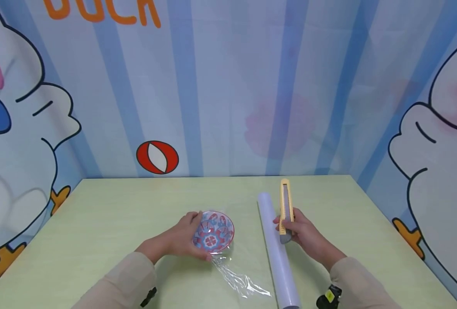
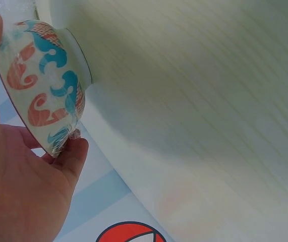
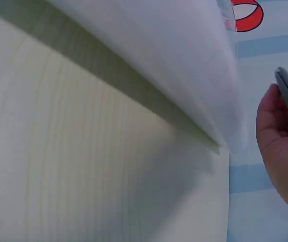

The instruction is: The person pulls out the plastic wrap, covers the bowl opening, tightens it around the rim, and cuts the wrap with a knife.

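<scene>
The left hand (image 1: 180, 238) is spread around the bowl (image 1: 212, 229), thumb at its near edge and fingers at its far edge, gripping it from the side; the bowl is tilted between them, its patterned inside turned up towards the head camera. Seen from the left wrist, its red and blue outside and its foot show beyond the fingertips, with clear film (image 1: 238, 277) clinging to the surface; whether the foot touches the table (image 1: 116, 223) I cannot tell. The film trails from just beside the left thumb, out to the right of it, towards the roll (image 1: 278, 257). This pale roll lies between the two hands, lengthwise away from the person, just left of the right fingers; whether they touch it is unclear. The right hand (image 1: 307, 236) is closed in a pinch on the cutter (image 1: 285, 197), thumb across its lower part, the grey end just below the thumb and the yellow body reaching up past the fingertips. Well beyond both hands' fingers stands the striped backdrop (image 1: 228, 86), with a red and white ball (image 1: 157, 157) printed low on it
</scene>
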Tool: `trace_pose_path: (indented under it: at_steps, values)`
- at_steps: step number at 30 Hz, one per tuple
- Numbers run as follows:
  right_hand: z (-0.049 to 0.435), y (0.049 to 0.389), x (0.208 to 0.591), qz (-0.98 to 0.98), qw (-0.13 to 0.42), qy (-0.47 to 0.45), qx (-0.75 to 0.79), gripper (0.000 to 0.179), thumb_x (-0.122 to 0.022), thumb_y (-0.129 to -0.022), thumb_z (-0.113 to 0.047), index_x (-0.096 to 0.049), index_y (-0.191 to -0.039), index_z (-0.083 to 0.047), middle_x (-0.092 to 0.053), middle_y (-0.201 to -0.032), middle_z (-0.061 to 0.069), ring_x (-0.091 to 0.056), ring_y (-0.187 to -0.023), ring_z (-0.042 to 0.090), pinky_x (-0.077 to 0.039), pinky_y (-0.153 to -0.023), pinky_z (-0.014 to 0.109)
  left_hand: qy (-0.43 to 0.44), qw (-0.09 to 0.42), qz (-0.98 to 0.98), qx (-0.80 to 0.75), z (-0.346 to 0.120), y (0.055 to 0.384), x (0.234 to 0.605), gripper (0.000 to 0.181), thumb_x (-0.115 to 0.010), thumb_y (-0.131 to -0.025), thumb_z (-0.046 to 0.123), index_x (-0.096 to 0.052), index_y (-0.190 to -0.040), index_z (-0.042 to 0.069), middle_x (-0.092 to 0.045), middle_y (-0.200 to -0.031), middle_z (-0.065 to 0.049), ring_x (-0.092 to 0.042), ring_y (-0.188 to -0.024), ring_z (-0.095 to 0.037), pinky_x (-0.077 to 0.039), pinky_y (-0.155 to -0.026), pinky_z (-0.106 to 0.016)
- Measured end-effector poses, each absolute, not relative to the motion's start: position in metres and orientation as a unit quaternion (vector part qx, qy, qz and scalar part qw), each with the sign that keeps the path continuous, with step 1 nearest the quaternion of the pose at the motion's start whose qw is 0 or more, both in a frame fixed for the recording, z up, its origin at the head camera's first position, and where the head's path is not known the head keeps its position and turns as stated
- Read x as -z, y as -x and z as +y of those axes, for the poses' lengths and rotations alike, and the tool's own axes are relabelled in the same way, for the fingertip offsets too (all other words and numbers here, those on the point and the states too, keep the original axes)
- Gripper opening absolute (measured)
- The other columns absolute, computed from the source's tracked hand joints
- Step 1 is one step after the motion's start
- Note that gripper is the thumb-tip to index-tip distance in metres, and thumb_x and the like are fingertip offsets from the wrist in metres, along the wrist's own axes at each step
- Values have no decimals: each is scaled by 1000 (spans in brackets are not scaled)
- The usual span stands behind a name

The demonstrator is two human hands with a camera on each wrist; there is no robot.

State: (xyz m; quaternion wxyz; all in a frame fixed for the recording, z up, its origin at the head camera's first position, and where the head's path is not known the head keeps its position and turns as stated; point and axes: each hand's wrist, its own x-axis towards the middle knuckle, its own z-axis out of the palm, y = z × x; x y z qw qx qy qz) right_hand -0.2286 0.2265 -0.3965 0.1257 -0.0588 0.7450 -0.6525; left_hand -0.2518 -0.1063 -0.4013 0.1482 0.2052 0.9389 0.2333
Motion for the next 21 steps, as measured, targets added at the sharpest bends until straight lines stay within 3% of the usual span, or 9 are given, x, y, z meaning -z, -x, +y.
trace_pose_path:
  at_steps: [3,6,15,21]
  values:
    - [222,225,395,727,150,103,662,42,-37,-97,-10,-18,-132,2,-48,-123,15,-60,-100,8,-49,-87,28,-203,152,938,-235,-106,252,401,123,-77,-57,60,-13,-148,5,-18,-148,-14,-27,-133,-29,-39,-102,-49]
    - [218,222,393,708,164,128,675,42,-38,-96,-8,-18,-132,2,-44,-129,19,-61,-103,9,-50,-90,30,-200,153,939,-236,-105,251,401,123,-77,-57,60,-13,-148,6,-18,-148,-14,-27,-133,-29,-39,-102,-49]
    - [209,215,383,684,152,145,698,46,-39,-96,-5,-16,-136,0,-47,-121,20,-63,-101,11,-51,-89,32,-199,155,939,-236,-105,252,402,123,-77,-58,59,-12,-148,6,-17,-149,-14,-26,-134,-29,-38,-103,-49]
    - [207,213,382,682,140,149,702,45,-39,-100,-18,-19,-135,2,-53,-112,16,-65,-97,12,-53,-86,31,-197,156,939,-237,-105,251,401,123,-77,-58,59,-12,-148,6,-16,-149,-14,-25,-134,-29,-38,-103,-49]
